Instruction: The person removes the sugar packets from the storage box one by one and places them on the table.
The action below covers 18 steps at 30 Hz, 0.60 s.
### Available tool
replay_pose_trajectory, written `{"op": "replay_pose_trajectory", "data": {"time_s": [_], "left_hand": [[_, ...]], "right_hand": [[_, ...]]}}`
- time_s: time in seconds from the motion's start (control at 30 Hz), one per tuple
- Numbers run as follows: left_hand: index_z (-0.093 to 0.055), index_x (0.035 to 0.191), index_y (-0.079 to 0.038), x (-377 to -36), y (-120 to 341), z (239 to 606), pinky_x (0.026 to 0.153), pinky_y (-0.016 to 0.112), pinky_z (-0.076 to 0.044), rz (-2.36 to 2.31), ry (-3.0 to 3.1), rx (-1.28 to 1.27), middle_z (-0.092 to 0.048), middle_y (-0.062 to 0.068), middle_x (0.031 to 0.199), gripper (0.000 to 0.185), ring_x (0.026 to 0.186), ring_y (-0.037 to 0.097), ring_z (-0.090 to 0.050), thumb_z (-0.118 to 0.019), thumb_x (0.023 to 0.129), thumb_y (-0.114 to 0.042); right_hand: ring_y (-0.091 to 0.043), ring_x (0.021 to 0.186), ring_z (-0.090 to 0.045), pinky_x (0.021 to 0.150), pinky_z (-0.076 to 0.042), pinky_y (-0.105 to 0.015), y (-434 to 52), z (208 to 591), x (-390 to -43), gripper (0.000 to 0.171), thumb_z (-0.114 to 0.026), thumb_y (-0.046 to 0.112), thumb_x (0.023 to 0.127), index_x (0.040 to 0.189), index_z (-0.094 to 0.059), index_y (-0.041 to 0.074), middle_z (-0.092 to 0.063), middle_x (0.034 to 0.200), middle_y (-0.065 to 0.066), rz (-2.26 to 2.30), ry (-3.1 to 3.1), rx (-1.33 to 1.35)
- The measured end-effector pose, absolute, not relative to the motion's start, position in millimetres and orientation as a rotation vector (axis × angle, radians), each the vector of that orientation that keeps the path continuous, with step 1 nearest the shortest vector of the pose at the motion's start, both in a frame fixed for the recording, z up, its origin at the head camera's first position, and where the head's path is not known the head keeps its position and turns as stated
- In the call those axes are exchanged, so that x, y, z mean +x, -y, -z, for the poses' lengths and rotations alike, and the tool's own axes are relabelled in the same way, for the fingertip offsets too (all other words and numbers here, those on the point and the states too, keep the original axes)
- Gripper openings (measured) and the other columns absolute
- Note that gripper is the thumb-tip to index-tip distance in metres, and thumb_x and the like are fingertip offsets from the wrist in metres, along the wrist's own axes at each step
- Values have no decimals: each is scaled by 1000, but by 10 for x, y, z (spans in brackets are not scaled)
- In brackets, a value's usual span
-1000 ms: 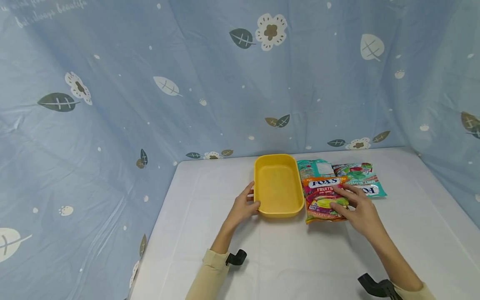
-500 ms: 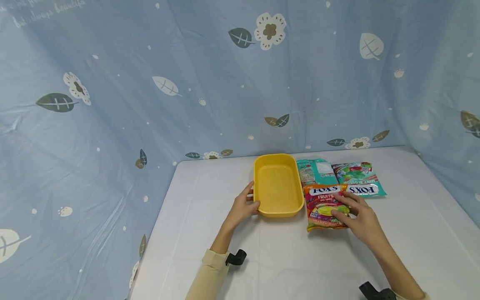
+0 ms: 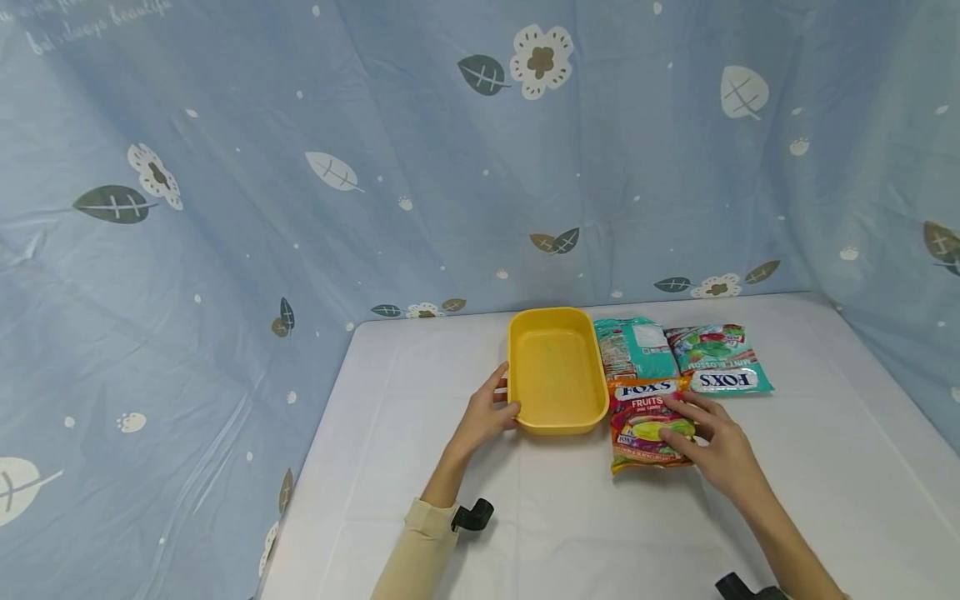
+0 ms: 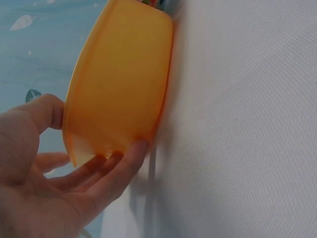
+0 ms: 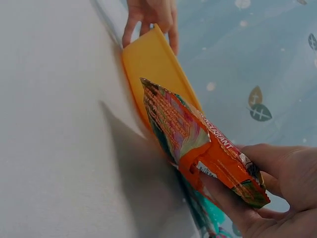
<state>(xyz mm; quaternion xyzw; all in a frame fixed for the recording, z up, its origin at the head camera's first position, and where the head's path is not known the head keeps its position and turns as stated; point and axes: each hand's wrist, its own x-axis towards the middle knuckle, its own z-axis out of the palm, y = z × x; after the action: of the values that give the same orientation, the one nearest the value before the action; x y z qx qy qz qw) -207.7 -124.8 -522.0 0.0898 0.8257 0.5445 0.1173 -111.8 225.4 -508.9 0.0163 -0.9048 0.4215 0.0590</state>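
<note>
In the head view my left hand (image 3: 487, 413) grips the near left side of a yellow tray (image 3: 559, 425). The left wrist view has the thumb at the tray's rim and the fingers against its outer wall. A red and orange bag of Fox's fruit candy (image 3: 647, 427) is pinched between the thumb and fingers of my right hand (image 3: 722, 446), just right of the tray. From the right wrist view, this candy bag (image 5: 178, 126) is held above the table, casting a shadow. Two teal candy bags lie behind it: one (image 3: 633, 350) next to the tray, the other (image 3: 720, 354) farther right.
A white cloth covers the table (image 3: 405, 367). Behind and to the left hangs a blue curtain (image 3: 420, 217) with leaf and flower prints, close to the table's back edge.
My right hand has brought the fruit candy bag a little toward me, so more of the teal bags behind it shows. The left hand and the tray have stayed put.
</note>
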Motion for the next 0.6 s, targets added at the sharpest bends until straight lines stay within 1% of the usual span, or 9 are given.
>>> {"op": "replay_pose_trajectory", "data": {"time_s": [0.03,0.07,0.17,0.23,0.33,0.47,0.5,0.57,0.6], "left_hand": [[-25,157,-24,-2078,1249,5219,72,29,-61,-1593,-2419,260,-50,13,139,77,119,28,-58,-62,90,-14],[-25,156,-25,-2077,1249,5219,71,28,-61,-1593,-2421,259,-50,12,139,77,119,27,-58,-62,89,-14],[-26,156,-24,-2071,1253,5224,71,27,-61,-1596,-2429,257,-50,12,138,78,118,27,-58,-63,89,-15],[-27,156,-23,-2067,1257,5224,70,28,-61,-1599,-2434,256,-50,13,138,78,118,28,-58,-64,88,-15],[-27,156,-22,-2065,1260,5220,71,29,-61,-1604,-2433,256,-50,14,138,78,118,28,-58,-64,88,-14],[-26,156,-24,-2074,1253,5223,73,33,-61,-1612,-2417,261,-50,14,139,78,120,30,-58,-64,89,-12],[-26,156,-24,-2078,1251,5229,74,34,-61,-1611,-2415,265,-49,14,140,78,120,31,-57,-64,89,-12],[-24,157,-23,-2074,1255,5221,75,37,-61,-1618,-2404,270,-48,17,141,78,121,34,-57,-63,90,-12],[-23,157,-21,-2069,1255,5207,76,39,-61,-1615,-2400,273,-47,19,142,78,122,35,-56,-62,90,-11]], "right_hand": [[-46,115,-53,79,-40,4,-2253,5097,-1119,57,-71,29,89,140,-56,11,-38,145,-28,-1281,2742,46],[-46,115,-54,79,-37,5,-2250,5107,-1121,57,-71,29,89,140,-56,11,-39,145,-27,-1287,2742,43],[-45,114,-55,80,-45,-1,-2247,5132,-1123,57,-71,30,89,140,-56,11,-39,145,-27,-1300,2754,37],[-45,116,-54,84,-53,-12,-2243,5150,-1123,57,-71,31,89,140,-56,11,-39,146,-27,-1303,2761,32],[-46,119,-51,87,-57,-26,-2235,5172,-1115,56,-71,31,89,140,-56,11,-39,146,-27,-1302,2767,34],[-46,120,-51,85,-54,-16,-2230,5190,-1100,56,-71,30,89,139,-57,10,-40,146,-27,-1310,2763,41],[-46,120,-51,85,-55,-17,-2232,5193,-1098,56,-72,30,89,139,-56,9,-39,146,-27,-1321,2763,41],[-46,121,-50,88,-56,-24,-2226,5200,-1097,56,-71,29,89,139,-56,8,-39,146,-27,-1341,2759,39],[-46,121,-49,90,-57,-33,-2224,5205,-1097,56,-71,30,89,138,-56,8,-39,146,-27,-1343,2760,36]]}}
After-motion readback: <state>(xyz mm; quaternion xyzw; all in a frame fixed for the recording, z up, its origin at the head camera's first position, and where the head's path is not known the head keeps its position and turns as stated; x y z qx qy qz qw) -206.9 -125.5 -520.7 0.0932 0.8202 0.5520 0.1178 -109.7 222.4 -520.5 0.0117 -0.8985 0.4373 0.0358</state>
